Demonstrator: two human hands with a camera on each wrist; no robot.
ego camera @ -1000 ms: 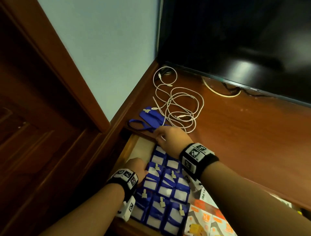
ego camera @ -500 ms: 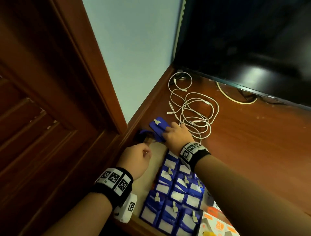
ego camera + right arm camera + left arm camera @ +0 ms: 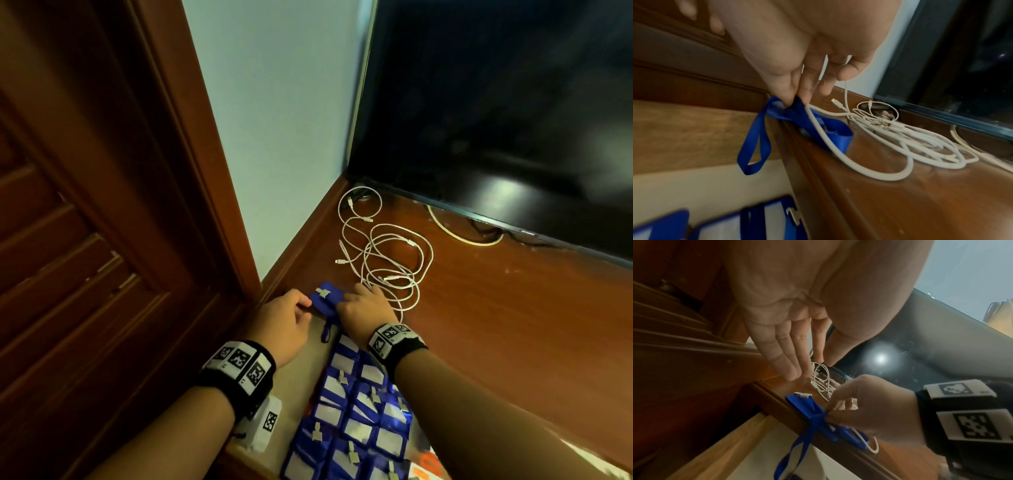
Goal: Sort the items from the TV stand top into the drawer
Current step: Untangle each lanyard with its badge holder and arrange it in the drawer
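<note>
Head cam: both hands are meeting at the front-left corner of the wooden TV stand top (image 3: 513,308), where a blue badge holder (image 3: 325,296) is lying at the edge above the open drawer (image 3: 298,377). Rows of blue badges (image 3: 356,411) are filling the drawer. White cables (image 3: 387,260) are sitting coiled nearby, below the dark TV (image 3: 496,120), w/ a pale wall behind.

L wrist cam: left hand (image 3: 789,340) is hovering w/ fingers straight, holding nothing.

R wrist cam: right hand (image 3: 801,65) is pinching the holder's blue strap (image 3: 756,146), which is hanging over the drawer.
</note>
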